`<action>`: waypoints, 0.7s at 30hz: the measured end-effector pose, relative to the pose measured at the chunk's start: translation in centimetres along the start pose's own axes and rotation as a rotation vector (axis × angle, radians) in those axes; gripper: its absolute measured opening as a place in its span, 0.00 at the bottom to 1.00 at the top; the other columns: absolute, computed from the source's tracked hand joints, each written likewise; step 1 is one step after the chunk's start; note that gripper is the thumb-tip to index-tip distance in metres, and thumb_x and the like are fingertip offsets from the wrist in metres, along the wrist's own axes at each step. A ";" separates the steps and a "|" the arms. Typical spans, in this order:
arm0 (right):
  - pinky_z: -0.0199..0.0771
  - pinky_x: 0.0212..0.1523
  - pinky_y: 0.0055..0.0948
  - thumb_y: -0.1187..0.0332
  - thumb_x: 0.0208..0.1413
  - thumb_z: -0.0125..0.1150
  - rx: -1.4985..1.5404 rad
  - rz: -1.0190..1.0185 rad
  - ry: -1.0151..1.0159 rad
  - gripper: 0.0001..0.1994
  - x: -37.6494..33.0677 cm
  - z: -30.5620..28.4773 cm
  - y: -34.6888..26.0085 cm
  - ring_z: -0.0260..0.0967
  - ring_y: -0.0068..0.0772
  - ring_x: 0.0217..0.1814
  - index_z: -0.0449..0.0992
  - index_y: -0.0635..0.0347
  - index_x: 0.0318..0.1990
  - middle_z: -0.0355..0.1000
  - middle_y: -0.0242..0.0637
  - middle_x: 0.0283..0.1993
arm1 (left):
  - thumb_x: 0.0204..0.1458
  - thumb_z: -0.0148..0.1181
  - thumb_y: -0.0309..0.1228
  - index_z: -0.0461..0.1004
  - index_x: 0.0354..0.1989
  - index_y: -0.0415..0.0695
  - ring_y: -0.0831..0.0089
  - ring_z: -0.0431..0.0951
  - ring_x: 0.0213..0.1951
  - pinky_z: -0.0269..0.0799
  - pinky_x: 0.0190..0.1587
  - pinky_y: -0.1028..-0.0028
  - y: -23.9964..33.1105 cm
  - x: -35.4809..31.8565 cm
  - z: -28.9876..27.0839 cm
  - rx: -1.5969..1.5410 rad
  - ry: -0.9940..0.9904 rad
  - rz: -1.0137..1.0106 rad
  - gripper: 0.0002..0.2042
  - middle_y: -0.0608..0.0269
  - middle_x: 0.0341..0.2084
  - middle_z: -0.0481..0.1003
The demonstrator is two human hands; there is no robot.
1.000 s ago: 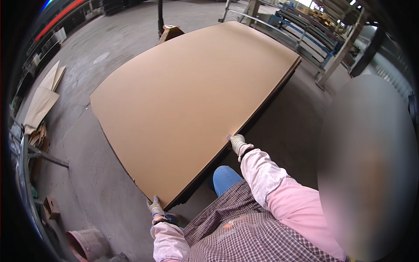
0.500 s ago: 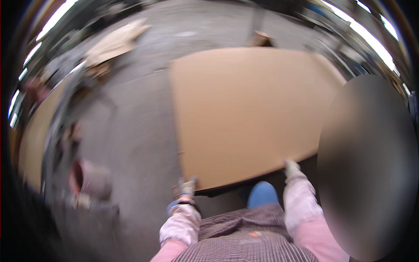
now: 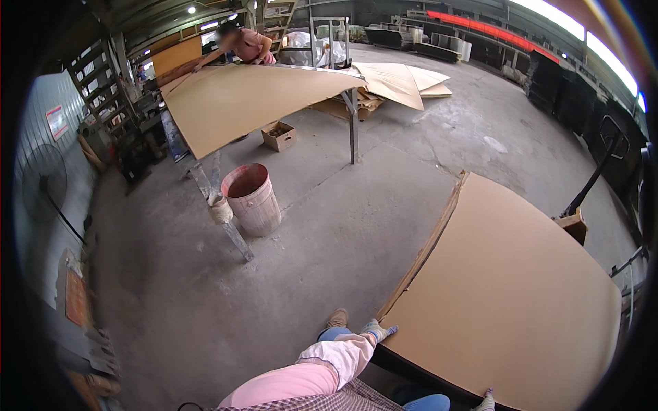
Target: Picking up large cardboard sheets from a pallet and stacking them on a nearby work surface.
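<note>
I grip the top board [image 3: 507, 301] on the right-hand stack: left hand [image 3: 375, 330] pinches its near-left corner; right hand [image 3: 485, 401] sits at the near edge, grip unclear. Lift both sides evenly, keeping the board level.

right hand [image 3: 488, 401] cut off by lower edge.

1 head-worn fisheye view, high and downward, facing across a workshop's concrete floor [image 3: 329, 226].
</note>
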State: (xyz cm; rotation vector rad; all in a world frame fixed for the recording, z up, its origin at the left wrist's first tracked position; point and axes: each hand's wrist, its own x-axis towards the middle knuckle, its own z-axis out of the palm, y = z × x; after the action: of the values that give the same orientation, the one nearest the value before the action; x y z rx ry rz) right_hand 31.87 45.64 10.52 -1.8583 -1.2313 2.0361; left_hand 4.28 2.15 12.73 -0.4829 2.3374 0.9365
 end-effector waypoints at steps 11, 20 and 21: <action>0.66 0.31 0.35 0.55 0.41 0.55 -0.871 -0.724 0.604 0.20 -10.8 -1.0 -2.1 0.65 0.42 0.32 0.72 0.66 0.31 0.69 0.42 0.29 | 0.35 0.54 0.57 0.46 0.56 0.42 0.66 0.58 0.50 0.53 0.52 0.72 -7.5 3.3 -17.8 -0.843 0.486 0.154 0.43 0.52 0.50 0.57; 0.59 0.13 0.20 0.68 0.39 0.60 -0.485 -0.922 0.300 0.10 -14.0 6.9 -0.1 0.58 0.23 0.14 0.70 0.63 0.29 0.65 0.35 0.17 | 0.43 0.47 0.52 0.55 0.50 0.44 0.68 0.67 0.43 0.63 0.45 0.67 -11.9 4.6 -46.2 -1.755 0.011 0.957 0.30 0.60 0.43 0.65; 0.57 0.11 0.21 0.65 0.39 0.61 -0.405 -1.001 0.060 0.11 -10.2 10.5 1.1 0.56 0.23 0.11 0.70 0.62 0.28 0.63 0.35 0.14 | 0.45 0.46 0.48 0.63 0.43 0.46 0.74 0.67 0.36 0.63 0.36 0.75 -11.4 8.7 -46.4 -1.635 0.193 0.786 0.21 0.62 0.35 0.68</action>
State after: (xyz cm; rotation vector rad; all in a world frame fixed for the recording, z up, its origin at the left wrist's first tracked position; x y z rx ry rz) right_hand 25.55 34.01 16.86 -0.9818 -2.0784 1.2202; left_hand -13.75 -39.88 28.96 -0.1528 1.2919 3.1790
